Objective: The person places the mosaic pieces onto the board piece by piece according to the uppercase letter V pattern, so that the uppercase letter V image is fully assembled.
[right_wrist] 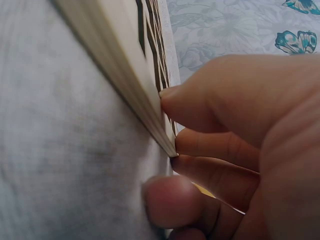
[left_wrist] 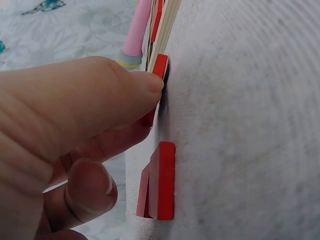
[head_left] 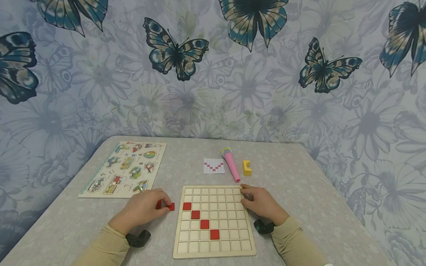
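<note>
A wooden grid board [head_left: 229, 214] lies flat, with several red square tiles [head_left: 204, 224] in a diagonal line on its left half. Left of the board my left hand [head_left: 143, 207] pinches another red tile [left_wrist: 160, 65] between thumb and finger, close to the tabletop. Below those fingers, loose red tiles [left_wrist: 166, 180] lean together on the table, partly hidden by the hand in the head view. My right hand [head_left: 264, 201] holds the board at its upper right corner, its thumb [right_wrist: 175, 102] touching the board's edge and other fingers around the corner.
Behind the board are a small pattern card [head_left: 214, 166] with a pink V of squares, a pink toy microphone [head_left: 232, 166] and a yellow block [head_left: 247, 168]. A picture puzzle board [head_left: 133, 166] lies at the back left. A butterfly-patterned wall [head_left: 206, 111] rises behind the table.
</note>
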The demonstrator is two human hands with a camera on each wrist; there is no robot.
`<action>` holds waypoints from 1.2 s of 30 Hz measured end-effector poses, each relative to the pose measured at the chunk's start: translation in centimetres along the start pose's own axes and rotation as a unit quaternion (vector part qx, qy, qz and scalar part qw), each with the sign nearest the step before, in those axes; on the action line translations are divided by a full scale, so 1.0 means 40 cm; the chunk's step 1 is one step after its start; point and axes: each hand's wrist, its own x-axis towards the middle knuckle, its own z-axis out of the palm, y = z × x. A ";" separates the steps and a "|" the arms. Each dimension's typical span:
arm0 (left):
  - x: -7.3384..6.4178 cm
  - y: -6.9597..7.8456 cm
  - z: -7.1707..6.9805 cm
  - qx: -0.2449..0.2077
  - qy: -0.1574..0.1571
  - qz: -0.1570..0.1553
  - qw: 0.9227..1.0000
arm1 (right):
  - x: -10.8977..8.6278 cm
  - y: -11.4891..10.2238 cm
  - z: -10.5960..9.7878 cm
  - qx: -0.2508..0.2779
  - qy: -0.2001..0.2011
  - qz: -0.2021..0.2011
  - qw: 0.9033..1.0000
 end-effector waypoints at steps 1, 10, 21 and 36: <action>0.000 0.000 0.000 0.000 0.000 -0.002 1.000 | 0.001 0.000 0.000 0.000 0.000 0.000 1.000; 0.005 0.000 0.000 0.005 0.000 -0.001 1.000 | 0.001 -0.003 -0.006 0.002 -0.002 0.000 1.000; 0.008 0.006 -0.013 0.002 0.001 -0.011 1.000 | -0.001 -0.005 -0.007 -0.004 0.002 0.001 1.000; 0.001 -0.001 -0.001 -0.017 -0.007 -0.005 1.000 | -0.001 -0.003 -0.003 -0.003 -0.001 0.008 1.000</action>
